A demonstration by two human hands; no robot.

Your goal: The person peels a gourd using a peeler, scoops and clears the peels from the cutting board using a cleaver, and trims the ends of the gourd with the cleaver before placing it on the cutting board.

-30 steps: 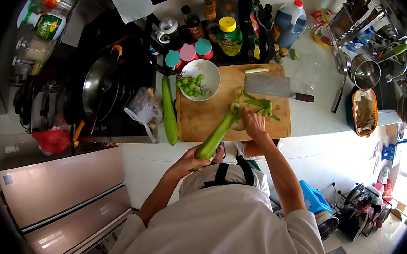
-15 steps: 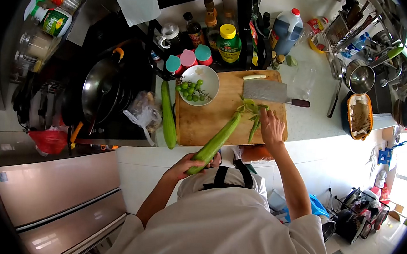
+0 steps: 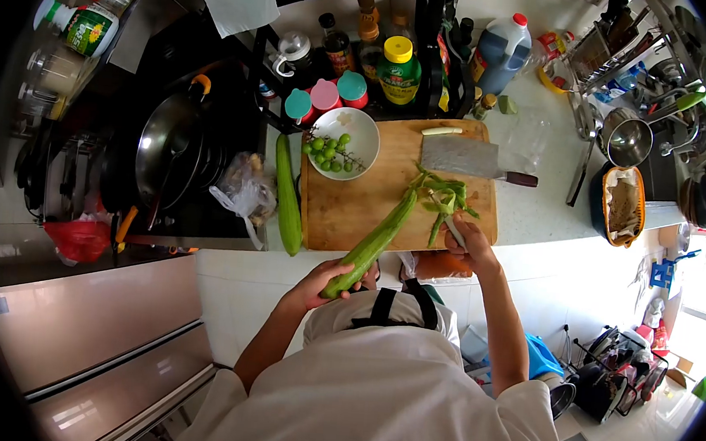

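Observation:
My left hand is wrapped around the thick lower end of a long green luffa gourd. The gourd slants up and away, its narrow end over the wooden cutting board. My right hand grips a small pale tool that looks like a peeler, partly hidden by the fingers. Green peelings lie on the board beside the gourd's tip. A cleaver rests flat at the board's upper right, below a pale thin strip. Another luffa gourd lies left of the board.
A white bowl with green grapes stands on the board's upper left corner. Bottles, among them a yellow-capped one, and lidded jars line the back. A wok sits left. At right are a saucepan and lined basket.
My right hand has drawn back from the peelings toward the board's front edge, and the pale tool now shows in it. The peelings have spread. My left hand still holds the gourd.

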